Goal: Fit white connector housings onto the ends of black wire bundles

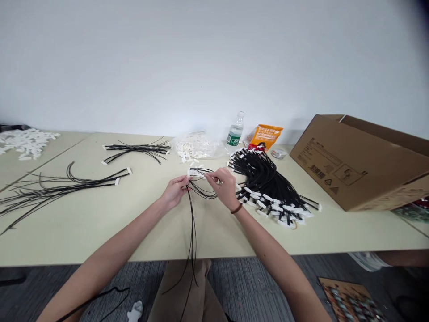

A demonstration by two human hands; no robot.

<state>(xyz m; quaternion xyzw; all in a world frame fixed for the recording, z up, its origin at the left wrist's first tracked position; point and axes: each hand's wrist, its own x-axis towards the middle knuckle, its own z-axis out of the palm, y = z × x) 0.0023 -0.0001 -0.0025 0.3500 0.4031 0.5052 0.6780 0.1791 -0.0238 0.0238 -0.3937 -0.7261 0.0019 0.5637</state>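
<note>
while the left hand (174, 192) and right hand (221, 188) clamp black wires (201, 191) in their grip, a clear bag (209, 145) holds white connectors (189, 147).

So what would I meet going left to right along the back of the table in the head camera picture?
Pile of white plastic connectors → black wire bundle → clear bag of white connectors → water bottle → orange packet → cardboard box
</note>
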